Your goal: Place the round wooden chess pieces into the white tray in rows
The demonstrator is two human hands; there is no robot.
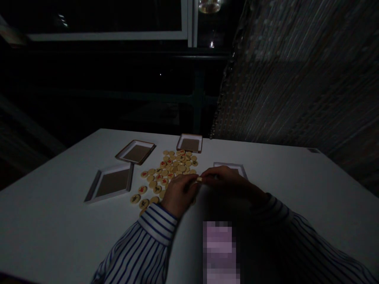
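A small round wooden Chinese chess piece (199, 179) is seen nearly edge-on between my two hands, just above the near right side of a heap of similar pieces. The fingers of my right hand (220, 176) pinch it from the right. My left hand (179, 194) meets it from the left, its thumb and fingers closed at the piece's edge. Loose Chinese chess pieces (164, 181) lie scattered and partly piled on the white table (266, 169). Some show red or black characters; others look blank. My left hand and wrist hide part of the heap.
Shallow box parts stand around the heap: a white-rimmed one (112, 182) at left, a brown-edged one (135, 152) behind it, another (189, 143) at the back, and one (241, 167) partly behind my right hand. A bead curtain (281, 86) hangs beyond the table. The room is dim.
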